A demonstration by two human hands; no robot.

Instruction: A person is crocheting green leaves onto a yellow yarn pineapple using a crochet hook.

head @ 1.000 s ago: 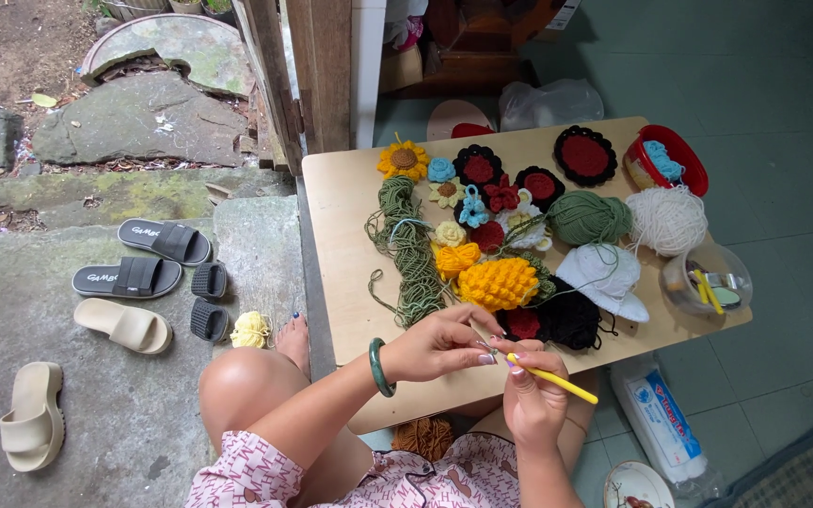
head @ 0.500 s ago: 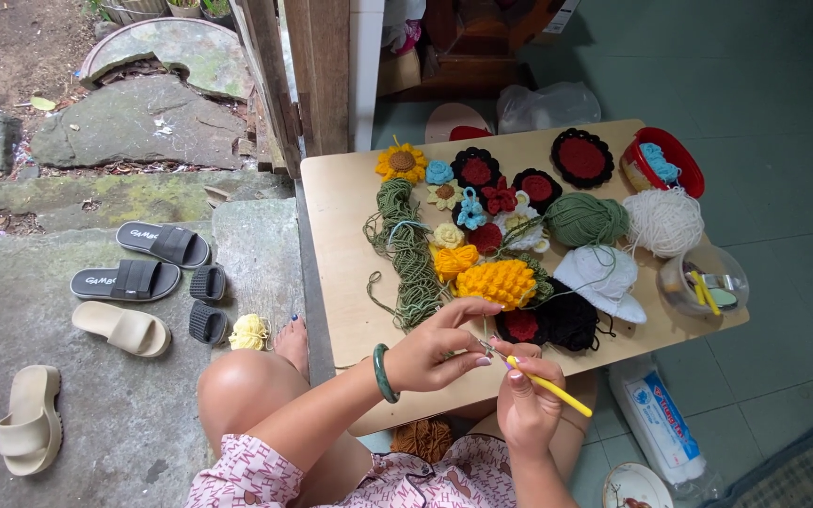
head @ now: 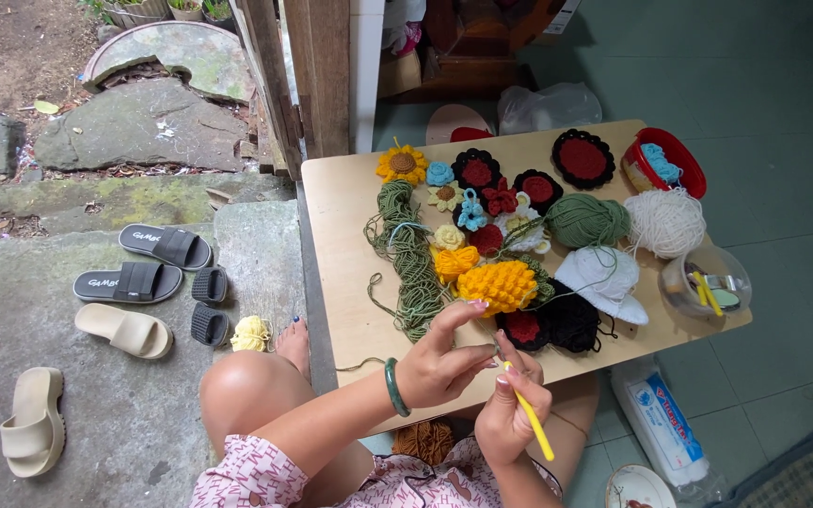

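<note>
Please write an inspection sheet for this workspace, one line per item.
Surface: low wooden table, crowded.
Job's things: yellow hook in right hand; left hand pinches the work beside it.
Clutter: crochet flowers, green yarn, white yarn, red bowl, clear bowl.
Grippers: both hands closed on their things.
Cables: nothing seen.
Surroundings: sandals on concrete, tiled floor.

Smooth pale wooden board (head: 350,207) carries matt, knobbly yarn: orange crocheted piece (head: 498,285) beside olive green yarn skein (head: 408,259); beyond it a glossy red plastic bowl (head: 684,160); yellow plastic crochet hook (head: 533,423) looks smooth
</note>
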